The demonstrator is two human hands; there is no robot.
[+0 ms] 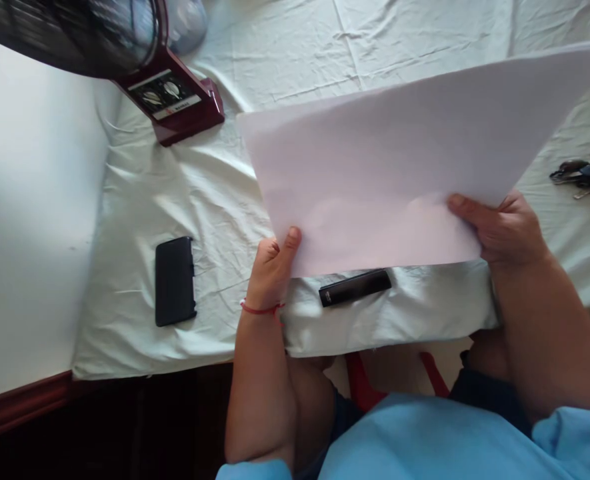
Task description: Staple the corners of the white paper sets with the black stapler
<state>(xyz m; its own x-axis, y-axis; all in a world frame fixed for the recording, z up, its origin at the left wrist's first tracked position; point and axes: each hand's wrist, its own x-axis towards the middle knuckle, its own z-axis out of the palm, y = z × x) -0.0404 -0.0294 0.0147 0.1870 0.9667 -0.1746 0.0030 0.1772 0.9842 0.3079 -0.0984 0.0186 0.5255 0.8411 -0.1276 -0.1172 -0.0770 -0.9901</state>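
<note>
Both hands, left hand (pixel 273 267) and right hand (pixel 505 230), pinch paper sheet (pixel 405 160) by its near edge; long axis spans left–right above table's (pixel 139 200) near edge

Large white paper sheet (pixel 399 167) lifted, pinched at near corners by left hand (pixel 271 270) and right hand (pixel 505 230). Slim black glossy bar (pixel 355 288) below; black phone (pixel 175 281) at 9 o'clock on white cloth-covered tabletop (pixel 139 200).
</note>
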